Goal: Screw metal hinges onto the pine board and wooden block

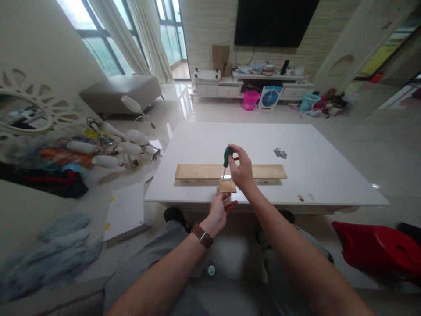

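Observation:
My right hand (242,169) is wrapped around the green handle of a screwdriver (227,154), held nearly upright. Its tip meets a small metal hinge (226,177) between a long wooden board (200,171) and a small wooden block (228,186). The long board lies lengthwise along the table, raised slightly on pale supports. From the near side, my left hand (219,211) holds the small block at its front edge, its fingertips partly hidden below. A brown-strapped watch (202,235) sits on the left wrist.
Several metal hinges (280,153) lie in a pile on the white table (250,142), right of the board. Small bits (301,198) rest near the front edge. A red stool (381,250) stands at right, a white panel (126,210) at left, lamp parts (131,148) beyond it.

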`<state>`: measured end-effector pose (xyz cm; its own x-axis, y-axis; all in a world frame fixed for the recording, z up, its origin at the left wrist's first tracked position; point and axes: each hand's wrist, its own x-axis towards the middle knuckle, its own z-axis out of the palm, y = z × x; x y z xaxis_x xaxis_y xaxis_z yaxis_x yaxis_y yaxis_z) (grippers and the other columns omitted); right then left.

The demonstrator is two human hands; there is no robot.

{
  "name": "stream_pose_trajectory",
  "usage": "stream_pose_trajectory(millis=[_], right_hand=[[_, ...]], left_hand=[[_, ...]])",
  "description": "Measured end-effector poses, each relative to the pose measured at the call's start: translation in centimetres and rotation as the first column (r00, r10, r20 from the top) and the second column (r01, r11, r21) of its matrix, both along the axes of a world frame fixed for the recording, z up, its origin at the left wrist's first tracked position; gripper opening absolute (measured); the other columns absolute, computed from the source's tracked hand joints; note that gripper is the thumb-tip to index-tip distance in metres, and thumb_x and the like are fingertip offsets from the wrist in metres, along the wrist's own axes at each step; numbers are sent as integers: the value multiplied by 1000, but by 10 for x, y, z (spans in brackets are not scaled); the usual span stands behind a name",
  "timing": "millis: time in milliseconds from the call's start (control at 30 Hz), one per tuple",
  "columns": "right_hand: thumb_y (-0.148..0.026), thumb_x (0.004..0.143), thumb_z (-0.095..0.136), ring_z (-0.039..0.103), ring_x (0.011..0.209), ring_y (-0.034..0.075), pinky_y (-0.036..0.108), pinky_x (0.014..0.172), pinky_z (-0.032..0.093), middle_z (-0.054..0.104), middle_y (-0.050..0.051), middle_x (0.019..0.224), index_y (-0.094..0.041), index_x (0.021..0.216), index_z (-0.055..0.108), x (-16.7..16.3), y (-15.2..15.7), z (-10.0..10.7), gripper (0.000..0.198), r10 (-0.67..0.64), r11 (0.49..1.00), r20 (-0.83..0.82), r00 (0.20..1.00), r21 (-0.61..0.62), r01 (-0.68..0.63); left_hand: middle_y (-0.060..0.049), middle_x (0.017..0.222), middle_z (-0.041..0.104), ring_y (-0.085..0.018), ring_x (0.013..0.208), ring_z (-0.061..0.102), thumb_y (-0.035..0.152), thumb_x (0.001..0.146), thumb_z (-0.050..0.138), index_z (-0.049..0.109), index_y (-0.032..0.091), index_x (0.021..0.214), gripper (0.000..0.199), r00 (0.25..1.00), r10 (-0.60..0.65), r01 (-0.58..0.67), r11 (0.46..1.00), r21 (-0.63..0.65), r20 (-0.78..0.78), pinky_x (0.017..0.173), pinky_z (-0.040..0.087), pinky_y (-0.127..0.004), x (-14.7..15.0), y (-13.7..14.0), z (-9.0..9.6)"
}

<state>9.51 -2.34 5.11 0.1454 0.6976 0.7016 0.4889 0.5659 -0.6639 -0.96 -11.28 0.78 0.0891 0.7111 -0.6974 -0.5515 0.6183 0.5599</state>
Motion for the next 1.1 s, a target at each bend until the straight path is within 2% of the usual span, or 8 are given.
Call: stream_pose_trajectory(millis=[167, 400, 600, 867, 1100], right_hand=[[-22, 95, 69, 65, 97, 21, 36, 75, 60, 63, 5, 107, -32, 124, 71, 0, -2, 3, 31, -65, 998, 41, 997, -6, 65], [-13, 97, 53, 68, 112, 25, 39, 83, 62, 72, 9, 127, -31, 136, 65, 2, 1, -1, 45, 7, 1000, 10, 1000, -15, -7], [-17, 96, 61, 65, 99, 23, 36, 76, 59, 68, 7, 112, -30, 126, 69, 0, -1, 2, 34, -38, 999, 44, 998, -12, 39], [-13, 96, 52, 68, 110, 24, 40, 84, 61, 72, 8, 126, -31, 131, 64, -1, 2, -3, 41, -2, 999, -18, 1000, -36, 2], [-20, 94, 67, 65, 99, 23, 37, 78, 60, 68, 7, 112, -29, 122, 68, -2, -2, 2, 30, -32, 999, 27, 999, 3, 32]], left_hand=[[-7, 112, 72, -11, 63, 71, 11, 91, 58, 62, 17, 106, 17, 1000, 5, -5, 1000, -2, 5, 54, 51, -22, 0, 0, 2], [-8, 115, 72, -12, 65, 72, 11, 91, 58, 63, 17, 109, 20, 1000, 4, -4, 1000, -2, 5, 55, 51, -23, 0, 0, -1], [-8, 113, 73, -12, 64, 72, 12, 90, 61, 63, 18, 109, 20, 1000, 2, -2, 1000, -3, 2, 56, 53, -23, 0, 0, -4], [-8, 117, 72, -12, 66, 72, 12, 91, 59, 62, 18, 108, 19, 1000, 3, -3, 1000, 2, 11, 58, 53, -24, -1, 0, -6], [-8, 117, 72, -12, 65, 71, 12, 93, 57, 62, 17, 106, 15, 1000, 7, -7, 1000, -12, 3, 55, 51, -23, 0, 0, -4]])
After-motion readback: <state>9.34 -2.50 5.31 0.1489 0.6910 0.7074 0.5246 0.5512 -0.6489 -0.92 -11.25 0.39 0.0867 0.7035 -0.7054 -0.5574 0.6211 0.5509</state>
